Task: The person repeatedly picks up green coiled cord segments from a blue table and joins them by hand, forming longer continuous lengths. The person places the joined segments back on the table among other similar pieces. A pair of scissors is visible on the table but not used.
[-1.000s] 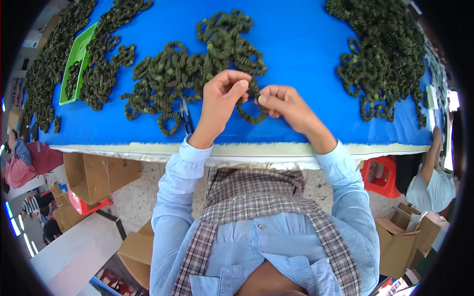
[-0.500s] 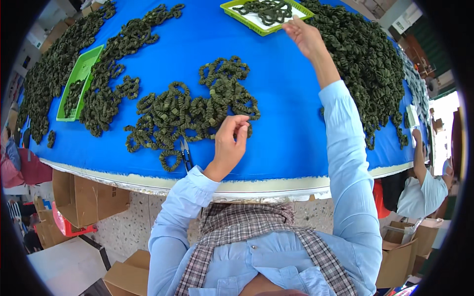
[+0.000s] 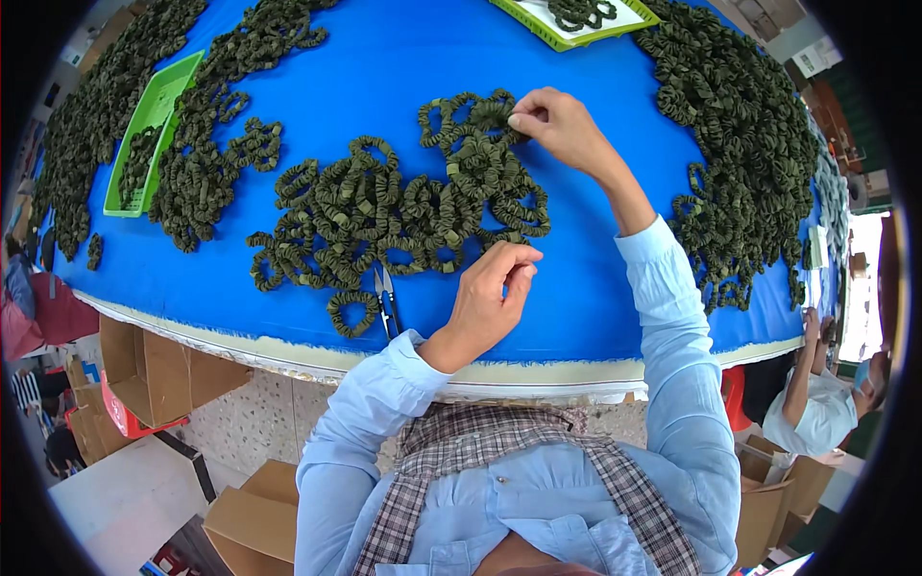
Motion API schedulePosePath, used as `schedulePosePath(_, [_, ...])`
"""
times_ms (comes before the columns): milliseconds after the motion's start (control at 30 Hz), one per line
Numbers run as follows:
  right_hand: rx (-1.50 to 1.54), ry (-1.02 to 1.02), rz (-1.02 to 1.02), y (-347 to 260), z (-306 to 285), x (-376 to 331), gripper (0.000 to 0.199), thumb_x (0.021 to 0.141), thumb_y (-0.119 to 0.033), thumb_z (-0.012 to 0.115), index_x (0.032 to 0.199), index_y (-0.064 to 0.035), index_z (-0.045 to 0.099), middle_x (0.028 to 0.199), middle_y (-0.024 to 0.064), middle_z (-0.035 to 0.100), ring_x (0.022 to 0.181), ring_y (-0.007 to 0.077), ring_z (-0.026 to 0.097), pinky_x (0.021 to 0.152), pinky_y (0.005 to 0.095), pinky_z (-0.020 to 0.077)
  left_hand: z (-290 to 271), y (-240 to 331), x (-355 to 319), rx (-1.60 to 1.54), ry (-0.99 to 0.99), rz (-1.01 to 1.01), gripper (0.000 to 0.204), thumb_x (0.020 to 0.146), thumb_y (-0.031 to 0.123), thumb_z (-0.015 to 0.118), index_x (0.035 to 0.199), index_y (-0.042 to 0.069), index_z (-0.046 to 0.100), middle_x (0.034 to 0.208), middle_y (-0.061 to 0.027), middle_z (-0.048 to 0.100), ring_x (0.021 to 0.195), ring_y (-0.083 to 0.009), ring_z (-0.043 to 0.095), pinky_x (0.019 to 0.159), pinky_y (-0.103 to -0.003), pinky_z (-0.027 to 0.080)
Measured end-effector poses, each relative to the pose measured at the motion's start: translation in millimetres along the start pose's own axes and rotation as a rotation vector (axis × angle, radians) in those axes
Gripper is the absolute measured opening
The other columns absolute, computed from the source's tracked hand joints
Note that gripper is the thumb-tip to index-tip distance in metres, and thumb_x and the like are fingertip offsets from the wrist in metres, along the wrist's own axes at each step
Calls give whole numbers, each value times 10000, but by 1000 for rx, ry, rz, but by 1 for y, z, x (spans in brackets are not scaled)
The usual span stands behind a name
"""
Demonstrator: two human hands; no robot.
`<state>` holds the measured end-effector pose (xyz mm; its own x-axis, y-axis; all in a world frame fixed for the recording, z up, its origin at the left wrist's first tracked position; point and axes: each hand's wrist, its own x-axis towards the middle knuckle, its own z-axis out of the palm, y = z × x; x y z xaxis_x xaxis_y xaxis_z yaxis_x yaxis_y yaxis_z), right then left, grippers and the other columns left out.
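A loose pile of dark green scrunchies point(image 3: 384, 206) lies on the blue tabletop in front of me. My right hand point(image 3: 567, 134) is at the pile's far right end, thumb and fingers pinched at the edge of a scrunchie point(image 3: 492, 115). Close to the near right side of the pile is my left hand point(image 3: 488, 305), its thumb and forefinger curled together. Whether anything small sits between them is hidden. A pair of thread snips point(image 3: 388, 305) rests to the left of that hand, beside a single scrunchie point(image 3: 352, 314).
A yellow-green tray point(image 3: 557, 36) with a white lining and some scrunchies stands at the far side. At left is a green basket point(image 3: 158, 125) among more scrunchies. A large heap point(image 3: 740, 144) covers the right. Cardboard boxes point(image 3: 158, 374) stand below the table edge; a co-worker point(image 3: 816, 403) is at far right.
My right hand has come back from the lined tray to the scrunchie pile and pinches at one there. My left hand remains by the pile's near edge. The whole view has shifted slightly.
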<state>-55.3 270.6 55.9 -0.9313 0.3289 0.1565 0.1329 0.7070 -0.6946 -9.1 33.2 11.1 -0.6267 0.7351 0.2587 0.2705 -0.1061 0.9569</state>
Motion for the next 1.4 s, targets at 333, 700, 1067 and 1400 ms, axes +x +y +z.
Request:
schedulePosePath(333, [650, -4, 244, -47, -45, -87, 264, 927, -280, 617, 957, -18, 636, 764, -9, 596, 641, 52, 491, 590, 204, 412, -8, -8, 10, -531, 166, -184, 228, 937, 73, 548, 1147, -14, 531, 959, -79, 608, 760, -104, 588, 657, -232, 487])
schedulePosePath(700, [979, -53, 460, -44, -7, -180, 266, 930, -266, 617, 1013, -13, 613, 838, 33, 630, 678, 76, 564, 612, 213, 468, -4, 27, -2, -740, -11, -450, 252, 927, 124, 598, 1143, 12, 532, 1061, -116, 637, 923, -155, 624, 748, -300, 516])
schedulePosePath(1067, [1089, 53, 472, -35, -1, -202, 250, 897, -225, 656, 985, 0, 590, 825, 49, 627, 696, 103, 597, 594, 226, 485, 8, 30, -11, -906, -44, -593, 269, 890, 101, 649, 1126, 45, 533, 1039, -95, 645, 960, -157, 613, 795, -299, 497])
schedulePosePath(1400, [1341, 5, 483, -21, 1, -203, 135, 875, -159, 590, 898, -31, 555, 826, 67, 608, 711, 140, 625, 599, 235, 489, 4, 19, -5, -1058, 41, -549, 288, 889, 103, 646, 1145, 72, 517, 1007, -79, 632, 986, -192, 608, 848, -385, 496])
